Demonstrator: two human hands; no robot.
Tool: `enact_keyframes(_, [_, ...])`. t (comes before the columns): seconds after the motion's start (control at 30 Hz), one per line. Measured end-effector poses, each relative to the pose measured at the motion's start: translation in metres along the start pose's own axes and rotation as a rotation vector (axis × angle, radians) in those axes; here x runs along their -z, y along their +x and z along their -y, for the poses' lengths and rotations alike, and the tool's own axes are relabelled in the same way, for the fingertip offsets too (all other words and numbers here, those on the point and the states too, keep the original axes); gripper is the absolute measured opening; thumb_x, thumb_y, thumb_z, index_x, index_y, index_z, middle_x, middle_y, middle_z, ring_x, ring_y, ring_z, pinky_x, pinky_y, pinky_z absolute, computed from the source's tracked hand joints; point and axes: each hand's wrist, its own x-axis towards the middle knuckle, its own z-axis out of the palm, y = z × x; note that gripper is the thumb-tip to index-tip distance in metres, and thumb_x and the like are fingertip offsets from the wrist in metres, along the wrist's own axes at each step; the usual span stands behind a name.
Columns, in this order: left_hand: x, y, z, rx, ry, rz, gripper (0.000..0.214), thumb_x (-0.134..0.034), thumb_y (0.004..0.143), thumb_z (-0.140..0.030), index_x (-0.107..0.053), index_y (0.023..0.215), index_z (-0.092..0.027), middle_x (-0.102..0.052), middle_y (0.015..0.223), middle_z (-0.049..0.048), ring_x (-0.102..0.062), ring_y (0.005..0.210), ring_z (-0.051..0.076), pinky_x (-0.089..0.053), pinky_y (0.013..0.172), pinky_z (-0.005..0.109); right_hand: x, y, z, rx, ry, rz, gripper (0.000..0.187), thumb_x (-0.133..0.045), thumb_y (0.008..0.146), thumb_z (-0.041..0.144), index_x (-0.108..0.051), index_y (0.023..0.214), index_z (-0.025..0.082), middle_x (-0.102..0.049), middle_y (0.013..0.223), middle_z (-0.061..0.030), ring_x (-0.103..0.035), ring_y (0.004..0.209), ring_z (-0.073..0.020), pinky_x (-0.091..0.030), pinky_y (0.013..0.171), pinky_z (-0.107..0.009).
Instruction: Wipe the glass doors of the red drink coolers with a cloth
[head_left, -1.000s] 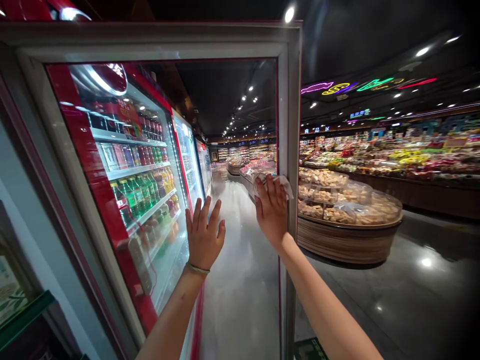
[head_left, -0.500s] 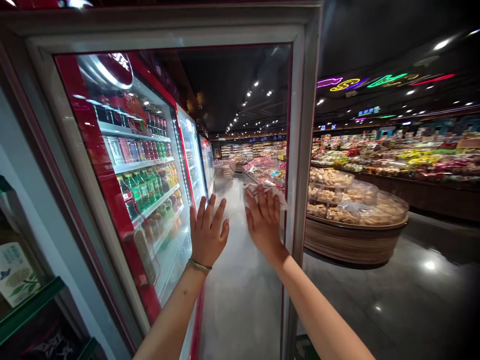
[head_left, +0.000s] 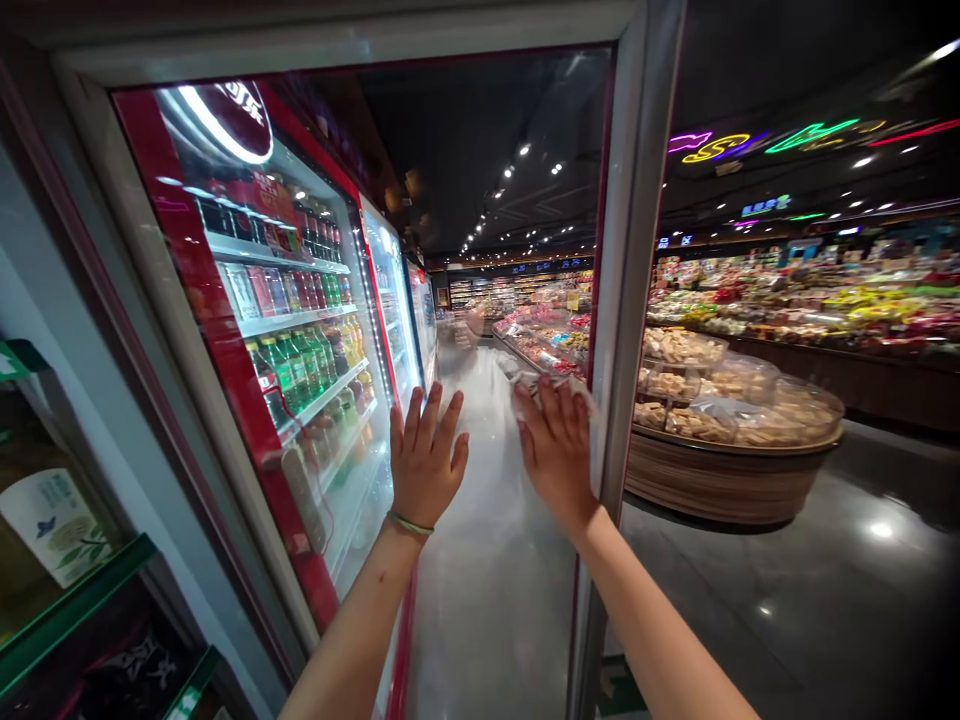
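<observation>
In front of me is a framed glass door [head_left: 480, 560] with a grey metal frame. My right hand [head_left: 559, 455] presses a crumpled white cloth [head_left: 592, 405] against the pane, near the frame's right side. Its fingers lie over the cloth and cover much of it. My left hand [head_left: 427, 455], with a thin band at the wrist, is held flat at the glass with its fingers spread. Nothing is in it. Whether its palm fully touches the pane is hard to tell.
A lit red drinks cooler [head_left: 300, 300] with bottles shows in the glass. Shelves with green edges [head_left: 82, 610] and a white-labelled pack [head_left: 56, 525] stand at lower left. Beyond the frame, a round wood-sided display [head_left: 727, 475] holds packaged food on the tiled floor [head_left: 825, 600].
My right hand and the cloth have slid a little to the right, widening the gap between my hands. The whole view has shifted slightly, and the left hand stays flat and spread.
</observation>
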Motion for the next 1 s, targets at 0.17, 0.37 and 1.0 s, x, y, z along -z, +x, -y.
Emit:
enact_keyframes(0.17, [0.0,-0.016,0.003,0.005,0.014,0.002,0.062,-0.06,0.098,-0.028,-0.041,0.158,-0.025,-0.041,0.164,0.0103,-0.025,0.158,0.027,-0.018,0.131,0.05,0.0,-0.003,0.006,-0.067,0.022,-0.013,0.076,-0.047,0.104,0.02,-0.007,0.166,0.038,-0.011,0.174,-0.0018,-0.012,0.162,-0.0301,-0.024,0.128,-0.062])
enact_keyframes(0.37, [0.005,-0.028,0.012,-0.041,0.018,0.006,0.059,-0.063,0.097,-0.029,-0.048,0.154,-0.025,-0.046,0.161,0.0102,-0.029,0.157,0.027,-0.022,0.13,0.048,-0.001,0.017,0.016,-0.025,0.058,0.015,0.073,-0.046,0.104,0.02,-0.011,0.165,0.04,-0.016,0.174,0.0005,-0.015,0.161,-0.0287,-0.021,0.129,-0.06])
enact_keyframes(1.0, [0.017,-0.05,0.041,0.099,0.044,-0.02,0.06,-0.063,0.097,-0.033,-0.046,0.155,-0.027,-0.047,0.16,0.0128,-0.03,0.157,0.031,-0.015,0.131,0.055,-0.016,0.029,0.071,0.101,0.072,0.016,0.07,-0.047,0.102,0.017,-0.024,0.163,0.04,-0.032,0.169,0.0017,-0.024,0.159,-0.0259,-0.023,0.131,-0.052])
